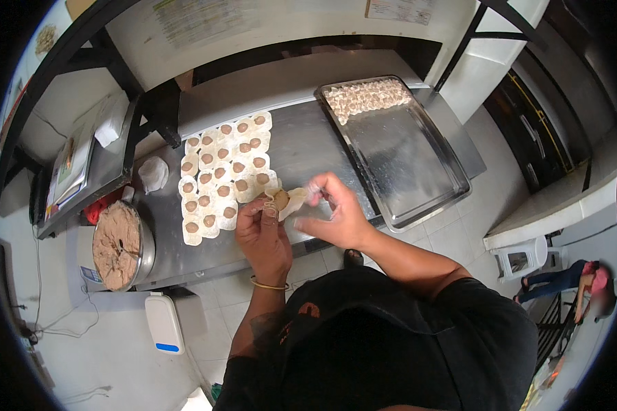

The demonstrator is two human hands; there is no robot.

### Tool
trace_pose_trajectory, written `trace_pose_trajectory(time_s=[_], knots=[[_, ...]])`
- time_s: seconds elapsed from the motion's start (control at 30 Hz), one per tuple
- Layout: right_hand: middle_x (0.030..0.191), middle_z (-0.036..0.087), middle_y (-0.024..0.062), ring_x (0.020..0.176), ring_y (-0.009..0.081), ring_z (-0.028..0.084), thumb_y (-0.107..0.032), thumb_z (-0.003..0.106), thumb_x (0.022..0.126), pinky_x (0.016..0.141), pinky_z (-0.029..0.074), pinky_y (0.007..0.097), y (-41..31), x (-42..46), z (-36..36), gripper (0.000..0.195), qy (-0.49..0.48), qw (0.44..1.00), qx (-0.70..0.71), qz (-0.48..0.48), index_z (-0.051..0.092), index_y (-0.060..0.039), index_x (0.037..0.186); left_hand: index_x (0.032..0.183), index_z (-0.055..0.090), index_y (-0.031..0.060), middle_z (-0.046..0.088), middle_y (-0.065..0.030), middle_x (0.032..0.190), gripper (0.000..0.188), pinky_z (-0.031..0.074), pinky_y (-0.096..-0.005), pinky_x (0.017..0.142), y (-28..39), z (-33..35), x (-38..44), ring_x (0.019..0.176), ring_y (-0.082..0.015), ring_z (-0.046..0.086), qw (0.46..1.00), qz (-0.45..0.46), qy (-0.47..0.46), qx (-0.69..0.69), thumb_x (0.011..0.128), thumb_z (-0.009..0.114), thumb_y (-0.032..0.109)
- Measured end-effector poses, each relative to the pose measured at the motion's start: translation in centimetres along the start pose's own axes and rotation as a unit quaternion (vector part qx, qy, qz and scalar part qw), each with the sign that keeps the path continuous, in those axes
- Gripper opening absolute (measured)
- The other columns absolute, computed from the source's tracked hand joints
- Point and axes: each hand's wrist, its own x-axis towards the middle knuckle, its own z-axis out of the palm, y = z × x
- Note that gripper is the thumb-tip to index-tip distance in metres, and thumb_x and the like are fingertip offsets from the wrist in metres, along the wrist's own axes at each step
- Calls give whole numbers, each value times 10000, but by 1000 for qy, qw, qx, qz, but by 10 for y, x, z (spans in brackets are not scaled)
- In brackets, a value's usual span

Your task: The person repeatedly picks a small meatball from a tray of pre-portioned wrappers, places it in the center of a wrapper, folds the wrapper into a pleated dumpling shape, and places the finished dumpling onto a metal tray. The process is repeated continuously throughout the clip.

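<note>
My left hand (pixel 265 234) pinches a round dough wrapper (pixel 293 201) with a lump of brown filling (pixel 280 198) on it. The wrapper is partly folded at the left fingertips. My right hand (pixel 342 210) is just right of the wrapper, blurred, its thumb and fingers apart; whether a fingertip touches the dough edge cannot be told. To the left, overlapping wrappers (pixel 247 194) lie in rows on the steel table (pixel 303 138), each with filling near its middle. Small pleated dumplings (pixel 365 97) are packed at the far end of a metal tray (pixel 411 154) on the right.
A metal bowl (pixel 146 257) of ground filling (pixel 114 241) stands at the table's left end. Behind it lies a white cloth or plastic bundle (pixel 154 174). A dark-framed shelf (pixel 90 174) holds papers. On the right, a person (pixel 588 280) is near a white stool (pixel 522 257).
</note>
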Motion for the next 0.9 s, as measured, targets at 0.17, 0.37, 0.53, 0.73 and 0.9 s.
trace_pose_trajectory(time_s=[0.17,0.37,0.53,0.73,0.9], knots=[[1159,672,99,1075,141,624,7,836,762,938,506,305,-15,24,7,825,-70,989,117,55,414,-30,1470,1186,609,2,667,-97,1181,184,520,-347,991,-13,12,-6,1094,-199,652,995,-92,-36,-33,1005,588,27],[996,673,48,951,105,626,-19,795,829,852,517,270,-10,10,7,526,8,994,101,36,531,-1,1284,1349,530,23,602,-96,1322,332,485,-365,1047,-33,19,-16,1201,-213,597,968,-190,-69,-151,1046,517,158],[954,682,50,869,112,654,-84,827,821,794,542,292,8,4,-21,424,26,999,31,27,580,-23,1159,1398,480,45,568,-79,1365,385,451,-382,1085,-56,36,-14,1240,-210,569,949,-268,-70,-148,1062,475,233],[960,680,65,878,159,674,-171,841,810,789,535,297,27,9,-90,433,-28,998,-20,49,585,-36,1132,1389,478,31,560,-81,1369,396,433,-369,1101,-90,55,-24,1241,-215,569,943,-314,-74,-81,1042,516,217],[948,660,98,895,194,684,-196,807,835,780,530,322,41,10,-136,353,-69,993,87,39,588,-46,1068,1268,607,-18,657,-126,1263,288,505,-382,1056,-111,92,-20,1163,-240,644,935,-331,-57,-110,989,546,16]])
